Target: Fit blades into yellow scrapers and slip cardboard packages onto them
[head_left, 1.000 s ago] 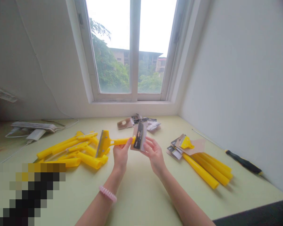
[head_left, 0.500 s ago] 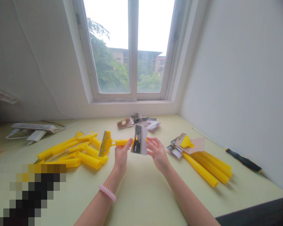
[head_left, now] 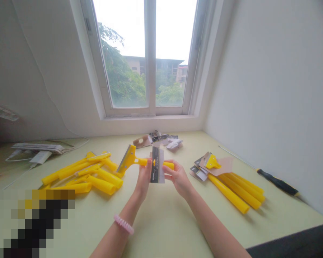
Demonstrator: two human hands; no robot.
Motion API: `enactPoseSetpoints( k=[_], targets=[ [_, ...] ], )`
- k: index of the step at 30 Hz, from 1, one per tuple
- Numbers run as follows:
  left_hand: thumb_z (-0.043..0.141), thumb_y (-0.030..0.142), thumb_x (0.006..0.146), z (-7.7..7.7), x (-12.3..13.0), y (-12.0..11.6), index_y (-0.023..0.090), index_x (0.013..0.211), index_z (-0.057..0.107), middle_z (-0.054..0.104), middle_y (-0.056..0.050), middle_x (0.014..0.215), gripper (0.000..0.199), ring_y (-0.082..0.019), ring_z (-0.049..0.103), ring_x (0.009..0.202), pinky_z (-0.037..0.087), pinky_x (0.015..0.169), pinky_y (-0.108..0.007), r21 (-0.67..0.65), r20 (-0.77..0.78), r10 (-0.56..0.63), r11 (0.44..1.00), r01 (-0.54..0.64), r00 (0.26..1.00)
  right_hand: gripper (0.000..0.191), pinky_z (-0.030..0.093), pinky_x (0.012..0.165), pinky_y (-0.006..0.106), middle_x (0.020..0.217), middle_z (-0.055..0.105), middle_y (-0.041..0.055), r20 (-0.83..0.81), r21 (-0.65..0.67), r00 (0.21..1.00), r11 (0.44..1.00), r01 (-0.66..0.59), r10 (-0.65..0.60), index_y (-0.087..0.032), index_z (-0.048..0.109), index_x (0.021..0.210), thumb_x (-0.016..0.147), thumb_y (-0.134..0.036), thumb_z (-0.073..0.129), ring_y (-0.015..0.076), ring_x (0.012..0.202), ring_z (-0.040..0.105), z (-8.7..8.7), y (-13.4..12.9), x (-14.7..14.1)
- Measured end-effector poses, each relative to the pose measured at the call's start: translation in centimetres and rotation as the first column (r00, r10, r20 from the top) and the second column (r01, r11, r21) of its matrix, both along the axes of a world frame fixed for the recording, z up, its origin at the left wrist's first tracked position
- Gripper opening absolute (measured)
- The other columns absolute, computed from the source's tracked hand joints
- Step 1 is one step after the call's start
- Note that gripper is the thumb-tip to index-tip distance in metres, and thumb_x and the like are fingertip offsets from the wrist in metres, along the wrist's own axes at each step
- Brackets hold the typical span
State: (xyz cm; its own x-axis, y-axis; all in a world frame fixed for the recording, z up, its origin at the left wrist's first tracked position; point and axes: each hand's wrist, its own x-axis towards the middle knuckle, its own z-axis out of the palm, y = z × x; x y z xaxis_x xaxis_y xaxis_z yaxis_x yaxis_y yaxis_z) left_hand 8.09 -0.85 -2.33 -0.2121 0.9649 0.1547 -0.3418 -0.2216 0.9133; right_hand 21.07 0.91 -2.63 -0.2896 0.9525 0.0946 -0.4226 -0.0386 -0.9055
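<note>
A yellow scraper (head_left: 127, 160) with a metal edge points up and left above the table. My left hand (head_left: 143, 177) is closed around its handle, near the head. A black and white printed card (head_left: 157, 165) sits around the handle, just right of my left fingers. The yellow handle end sticks out past the card. My right hand (head_left: 179, 176) pinches that end with thumb and fingers, beside the card's right edge.
Several yellow scrapers (head_left: 102, 181) lie piled at the left. Scrapers with cards (head_left: 231, 190) lie at the right, near a black-handled tool (head_left: 278, 182). Loose cards (head_left: 161, 139) rest below the window. A power strip (head_left: 37, 147) is at the back left.
The scraper has shifted right and its head has tilted. More of the handle now protrudes through the card, and my right fingers have closed on its end.
</note>
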Motion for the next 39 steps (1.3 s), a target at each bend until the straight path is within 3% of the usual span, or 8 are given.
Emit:
enactPoseSetpoints(
  k=[4,9,17,24,30,34,37,39],
  targets=[
    [0.063,0.048,0.067,0.5,-0.5,-0.5,0.025,0.123,0.038,0.060,-0.008,0.108,0.065,-0.022,0.059,0.094,0.048,0.077,-0.035,-0.155,0.018,-0.203,0.967,0.204,0.979,0.030,0.048,0.074,0.035,0.081,0.065,0.0014,-0.055,-0.021,0.996,0.998,0.063,-0.064,-0.018,0.057,0.083,0.061,-0.031,0.073,0.0158,0.075,0.060,-0.1,0.3,0.1],
    [0.073,0.029,0.059,0.5,-0.9,-0.1,0.012,0.100,0.058,0.065,-0.011,0.093,0.047,-0.021,0.062,0.083,0.050,0.075,-0.035,-0.195,-0.016,-0.302,0.936,0.293,0.953,0.028,0.045,0.075,0.029,0.084,0.066,0.0023,0.024,0.001,0.980,0.980,0.199,-0.199,-0.017,0.059,0.083,0.063,-0.032,0.072,0.0147,0.079,0.059,0.0,0.4,0.6],
    [0.069,0.020,0.065,-0.3,-1.2,0.8,0.016,0.093,0.063,0.067,-0.006,0.094,0.029,-0.013,0.063,0.078,0.050,0.074,-0.025,-0.236,0.240,-0.066,0.964,0.124,0.969,0.018,0.046,0.084,0.026,0.080,0.066,-0.0001,-0.207,-0.180,0.949,0.963,0.200,-0.236,-0.016,0.062,0.075,0.063,-0.025,0.072,0.0132,0.082,0.061,0.0,0.6,2.0],
    [0.066,0.013,0.067,0.1,-2.5,1.4,0.016,0.088,0.062,0.067,-0.003,0.089,0.021,-0.011,0.064,0.071,0.052,0.066,-0.022,-0.252,0.405,0.128,0.967,-0.024,0.905,0.017,0.047,0.087,0.026,0.080,0.067,0.0003,-0.198,-0.176,0.947,0.959,0.220,-0.254,-0.016,0.064,0.074,0.061,-0.022,0.072,0.0142,0.083,0.062,0.2,0.9,3.8],
    [0.065,0.011,0.065,0.5,-3.3,1.5,0.015,0.082,0.061,0.068,-0.002,0.075,0.019,-0.009,0.062,0.057,0.049,0.055,-0.019,-0.243,0.347,0.184,0.965,-0.101,0.920,0.019,0.046,0.086,0.035,0.085,0.066,0.0029,0.119,-0.048,0.960,0.964,0.260,-0.253,-0.017,0.063,0.077,0.064,-0.030,0.067,0.0203,0.088,0.062,-0.2,0.7,6.7],
    [0.070,0.018,0.060,0.3,-2.8,1.1,0.014,0.079,0.059,0.067,-0.001,0.069,0.022,-0.009,0.060,0.056,0.048,0.056,-0.019,-0.210,0.218,0.178,0.969,-0.132,0.960,0.029,0.042,0.088,0.045,0.096,0.064,0.0071,0.624,0.336,0.640,0.893,0.299,-0.449,-0.019,0.062,0.092,0.066,-0.033,0.062,0.0263,0.098,0.057,0.7,-0.9,7.1],
    [0.069,0.025,0.061,0.2,-1.5,0.4,0.014,0.076,0.058,0.065,-0.002,0.067,0.022,-0.011,0.060,0.058,0.050,0.059,-0.025,-0.179,0.100,0.084,0.982,-0.065,0.991,0.052,0.035,0.096,0.047,0.126,0.048,0.0062,0.641,0.689,0.387,0.719,0.090,-0.663,-0.028,0.045,0.124,0.072,-0.029,0.055,0.0260,0.117,0.042,1.6,-3.0,5.7],
    [0.067,0.027,0.063,0.4,-0.3,-0.3,0.014,0.073,0.056,0.064,-0.002,0.069,0.020,-0.013,0.060,0.062,0.051,0.061,-0.028,-0.153,0.067,-0.006,0.988,0.016,0.998,0.061,0.034,0.097,0.047,0.138,0.034,0.0041,0.627,0.772,0.263,0.629,-0.089,-0.733,-0.034,0.034,0.131,0.074,-0.024,0.054,0.0265,0.123,0.034,2.0,-4.2,4.5]
  ],
)
